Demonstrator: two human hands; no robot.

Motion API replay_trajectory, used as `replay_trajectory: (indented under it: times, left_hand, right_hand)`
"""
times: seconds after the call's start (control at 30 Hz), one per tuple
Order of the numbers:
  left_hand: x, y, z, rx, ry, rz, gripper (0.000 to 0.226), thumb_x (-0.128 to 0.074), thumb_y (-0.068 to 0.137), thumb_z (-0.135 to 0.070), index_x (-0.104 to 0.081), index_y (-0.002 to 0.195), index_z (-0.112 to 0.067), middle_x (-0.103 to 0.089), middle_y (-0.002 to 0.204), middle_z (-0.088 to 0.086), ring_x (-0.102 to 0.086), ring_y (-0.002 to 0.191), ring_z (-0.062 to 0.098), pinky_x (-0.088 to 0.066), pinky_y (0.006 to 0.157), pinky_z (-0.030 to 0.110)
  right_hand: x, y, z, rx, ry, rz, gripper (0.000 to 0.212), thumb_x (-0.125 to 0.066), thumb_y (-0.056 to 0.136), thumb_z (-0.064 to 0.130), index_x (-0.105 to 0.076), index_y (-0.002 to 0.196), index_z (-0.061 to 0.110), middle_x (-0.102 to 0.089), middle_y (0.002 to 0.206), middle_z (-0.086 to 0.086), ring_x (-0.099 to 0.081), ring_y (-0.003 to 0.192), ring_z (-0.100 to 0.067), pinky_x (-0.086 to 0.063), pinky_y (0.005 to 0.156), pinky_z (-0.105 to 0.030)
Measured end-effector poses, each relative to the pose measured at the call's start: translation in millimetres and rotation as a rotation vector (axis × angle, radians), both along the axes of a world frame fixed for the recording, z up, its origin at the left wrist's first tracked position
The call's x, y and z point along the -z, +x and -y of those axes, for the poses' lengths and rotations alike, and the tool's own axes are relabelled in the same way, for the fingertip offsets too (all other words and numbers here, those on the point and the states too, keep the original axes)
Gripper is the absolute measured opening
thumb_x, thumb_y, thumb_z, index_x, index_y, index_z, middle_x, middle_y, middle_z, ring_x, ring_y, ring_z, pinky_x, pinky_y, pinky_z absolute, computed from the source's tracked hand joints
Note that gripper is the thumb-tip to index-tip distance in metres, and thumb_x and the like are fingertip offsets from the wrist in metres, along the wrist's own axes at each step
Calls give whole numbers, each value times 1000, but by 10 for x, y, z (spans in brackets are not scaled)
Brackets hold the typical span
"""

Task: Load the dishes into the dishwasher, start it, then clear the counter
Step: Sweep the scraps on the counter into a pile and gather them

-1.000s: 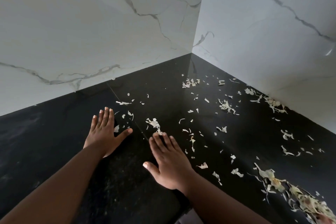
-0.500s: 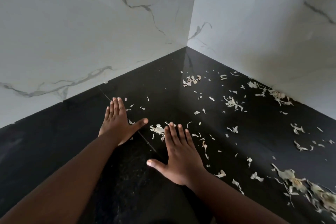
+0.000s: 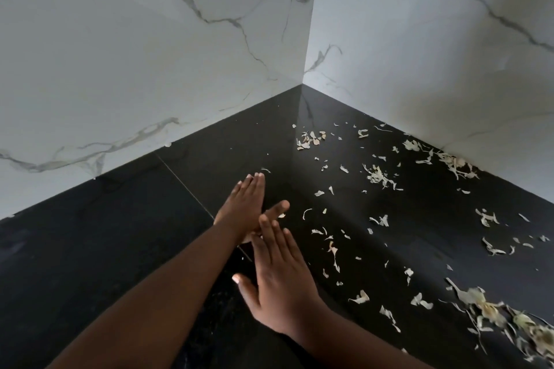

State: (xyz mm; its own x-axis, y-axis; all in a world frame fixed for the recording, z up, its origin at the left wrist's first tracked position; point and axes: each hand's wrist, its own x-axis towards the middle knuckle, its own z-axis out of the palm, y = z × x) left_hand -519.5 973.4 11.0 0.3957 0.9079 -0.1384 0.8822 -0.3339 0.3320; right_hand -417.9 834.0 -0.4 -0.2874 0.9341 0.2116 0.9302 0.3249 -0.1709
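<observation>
Head cam looks down into a corner of the black counter (image 3: 114,249), white marble-look walls (image 3: 150,54) on two sides. Both hands are out over the counter, fingers straight and held together, nothing gripped.

Left hand (image 3: 244,208) is further out, palm down, thumb stuck out to the right. Right hand (image 3: 280,278) is nearer the cam, also palm down, thumb out to the left. Right fingertips (image 3: 265,223) overlap the left hand's thumb side, so the two hands meet there & form a sort of wedge. Can't tell if the palms actually press on the stone or sit just above it.

Scraps (image 3: 379,177), pale, thin, papery bits, look like peel, are scattered all over the right half of the counter, from near the corner down along the right wall. Thicker clump (image 3: 491,313) at bottom right, partly blurred. Small cluster (image 3: 310,139) near the corner. A few bits lie just right of the hands, almost touching the right hand's edge.

Left part of the counter is dark w/ a thin seam line (image 3: 180,180) running diagonally toward the hands.
</observation>
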Motion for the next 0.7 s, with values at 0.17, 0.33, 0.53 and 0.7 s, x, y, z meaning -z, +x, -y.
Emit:
replay_trajectory:
  times: [0.17, 0.33, 0.53, 0.7]
  left_hand:
    - [80, 354, 95, 114, 119, -151, 71, -25, 103, -43, 7, 153, -4, 11, 161, 13, 12, 149, 25, 6, 121, 36]
    - [18, 688, 289, 152, 12, 131, 70, -36, 102, -33, 3, 154, -7, 5, 163, 10, 9, 149, 21, 6, 120, 33]
    - [-173, -64, 392, -140, 137, 342, 68, -36, 98, -54, -19, 154, -21, -11, 162, 0, -2, 149, 15, 6, 117, 31]
    - [-122, -859, 568, -381, 78, 326, 70, -20, 97, -62, -19, 154, -21, -12, 162, 0, 0, 149, 14, 5, 119, 31]
  right_hand:
    - [-26, 391, 36, 105, 79, -50, 54, -45, 91, 58, -57, 121, 15, -45, 147, -14, -33, 143, -29, -20, 117, -41]
    - [-148, 655, 28, 167, 118, -86, 48, -40, 90, 64, -51, 108, 21, -48, 144, -12, -32, 143, -27, -25, 117, -43]
    - [-245, 499, 31, 104, 74, 3, 64, -35, 93, 64, -49, 132, 15, -40, 151, -12, -29, 144, -29, -18, 116, -44]
    - [-149, 28, -26, -182, -80, 155, 72, -22, 94, 68, -39, 145, 21, -33, 156, -10, -22, 146, -31, -24, 117, -49]
